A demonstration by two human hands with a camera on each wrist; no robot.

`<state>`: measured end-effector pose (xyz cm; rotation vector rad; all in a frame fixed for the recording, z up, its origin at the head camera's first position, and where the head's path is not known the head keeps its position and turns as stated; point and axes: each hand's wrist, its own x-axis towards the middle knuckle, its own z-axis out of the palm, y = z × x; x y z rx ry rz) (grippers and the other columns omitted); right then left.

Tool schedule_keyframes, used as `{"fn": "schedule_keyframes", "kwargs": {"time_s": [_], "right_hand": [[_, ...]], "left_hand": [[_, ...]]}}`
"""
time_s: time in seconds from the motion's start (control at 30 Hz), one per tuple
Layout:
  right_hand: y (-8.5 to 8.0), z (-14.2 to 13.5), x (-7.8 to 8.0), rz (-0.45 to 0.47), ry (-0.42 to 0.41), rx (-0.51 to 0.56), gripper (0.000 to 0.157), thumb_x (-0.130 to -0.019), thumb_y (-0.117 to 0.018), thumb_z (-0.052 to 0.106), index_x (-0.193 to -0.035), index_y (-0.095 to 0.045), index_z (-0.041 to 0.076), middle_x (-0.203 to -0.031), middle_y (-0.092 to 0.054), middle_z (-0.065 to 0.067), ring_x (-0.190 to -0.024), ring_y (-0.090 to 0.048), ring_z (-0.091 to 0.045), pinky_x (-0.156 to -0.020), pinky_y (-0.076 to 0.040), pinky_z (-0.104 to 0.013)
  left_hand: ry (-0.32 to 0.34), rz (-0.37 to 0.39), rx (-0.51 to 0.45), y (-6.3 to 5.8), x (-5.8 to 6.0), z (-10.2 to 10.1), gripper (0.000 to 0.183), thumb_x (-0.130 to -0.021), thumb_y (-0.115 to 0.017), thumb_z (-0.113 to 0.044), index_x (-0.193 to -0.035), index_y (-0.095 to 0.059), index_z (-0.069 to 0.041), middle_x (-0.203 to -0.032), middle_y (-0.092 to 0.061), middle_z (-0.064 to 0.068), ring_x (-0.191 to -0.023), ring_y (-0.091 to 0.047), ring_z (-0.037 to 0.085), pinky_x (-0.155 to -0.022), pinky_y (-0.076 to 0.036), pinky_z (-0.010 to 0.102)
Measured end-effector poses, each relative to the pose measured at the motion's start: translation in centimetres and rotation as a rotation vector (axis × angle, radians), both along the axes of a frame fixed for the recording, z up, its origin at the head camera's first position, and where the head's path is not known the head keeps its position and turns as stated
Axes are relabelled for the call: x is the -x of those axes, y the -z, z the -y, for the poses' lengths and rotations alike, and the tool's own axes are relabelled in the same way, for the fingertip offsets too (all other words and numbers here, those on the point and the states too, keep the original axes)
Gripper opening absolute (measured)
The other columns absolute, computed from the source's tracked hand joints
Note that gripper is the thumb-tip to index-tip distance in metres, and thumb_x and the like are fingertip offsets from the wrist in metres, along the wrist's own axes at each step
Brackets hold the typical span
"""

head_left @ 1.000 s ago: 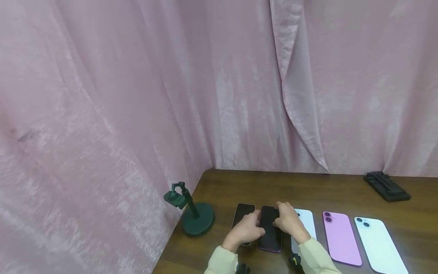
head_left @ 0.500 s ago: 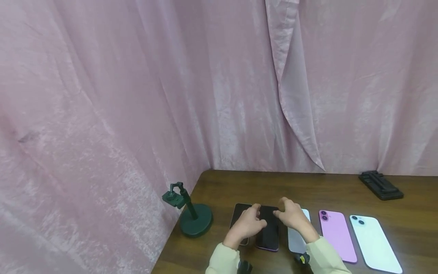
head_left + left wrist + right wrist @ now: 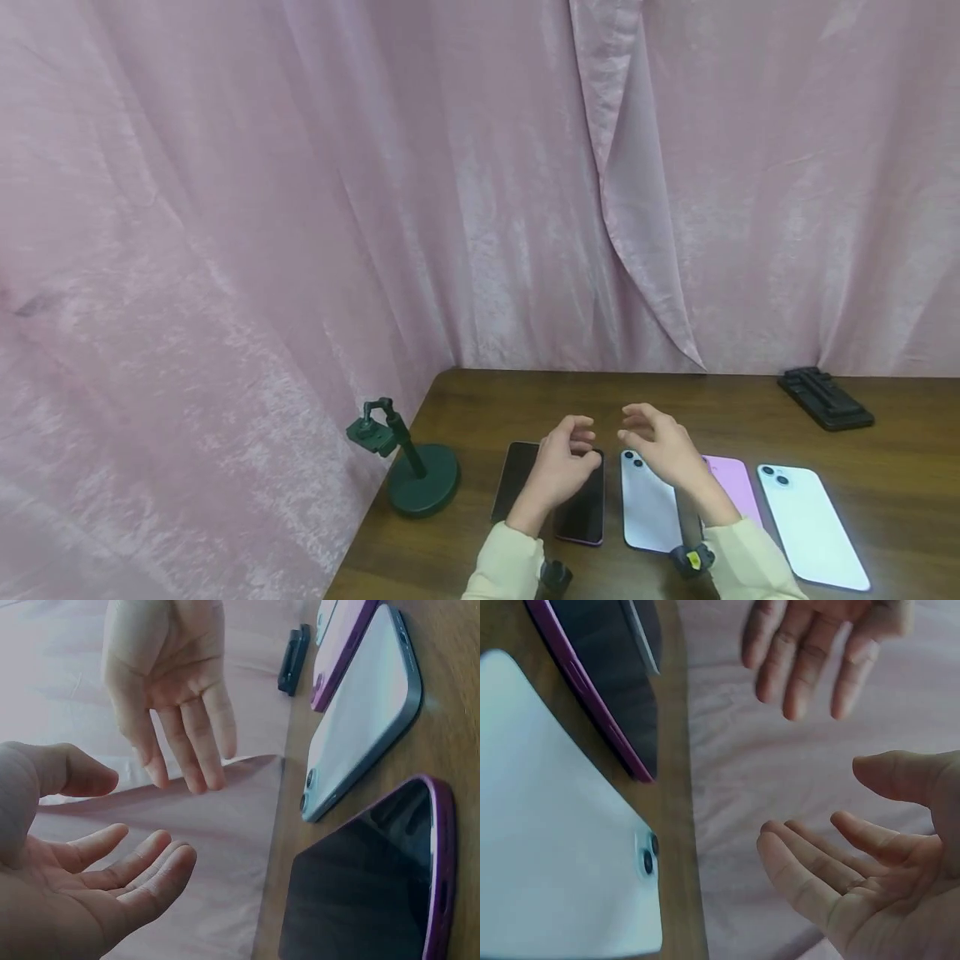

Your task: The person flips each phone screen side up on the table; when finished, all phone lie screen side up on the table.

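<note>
My left hand hovers over two phones lying screen up, its fingers loosely bent and holding nothing. Beneath it are a dark-screened phone at the left and a purple-edged phone, both partly covered by the hand. Facing it across a gap, my right hand is raised above a pale blue phone that lies back up. In the left wrist view both palms show bare, and the purple-edged phone lies apart from them. The right wrist view also has air between the right hand and the pale phone.
A pink-purple phone and a white phone lie back up further right. On the left stands a green phone stand with a round base. A black folded stand lies at the back right. Pink curtains hang behind the wooden table.
Both hands have lifted off the purple-edged phone, the right one moving up and rightward. That phone stays on the table. The head view has shifted slightly.
</note>
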<state>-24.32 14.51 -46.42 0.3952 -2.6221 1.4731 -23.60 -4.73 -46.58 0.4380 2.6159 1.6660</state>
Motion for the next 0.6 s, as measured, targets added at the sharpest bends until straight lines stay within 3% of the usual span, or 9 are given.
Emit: {"fn": "schedule_keyframes", "kwargs": {"time_s": [0.33, 0.6], "right_hand": [[0.6, -2.6, -0.1, 0.058, 0.051, -0.022, 0.045, -0.098, -0.061, 0.009, -0.135, -0.048, -0.013, -0.124, -0.059, -0.036, -0.115, -0.058, -0.053, -0.087, -0.053, -0.058], [2.2, -3.3, 0.5, 0.086, 0.048, -0.064, 0.046, -0.092, -0.065, 0.001, -0.133, -0.049, -0.014, -0.122, -0.059, -0.037, -0.111, -0.060, -0.052, -0.083, -0.055, -0.057]], "left_hand": [[0.067, 0.079, -0.004, 1.6, -0.3, -1.1, 0.050, -0.084, -0.075, -0.008, -0.132, -0.058, -0.011, -0.120, -0.065, 0.005, -0.108, -0.062, 0.013, -0.083, -0.054, 0.026], [0.145, 0.104, 0.103, 2.3, -0.7, -2.2, 0.065, -0.076, -0.081, -0.001, -0.135, -0.055, -0.009, -0.120, -0.061, 0.002, -0.106, -0.060, 0.013, -0.084, -0.052, 0.023]]}}
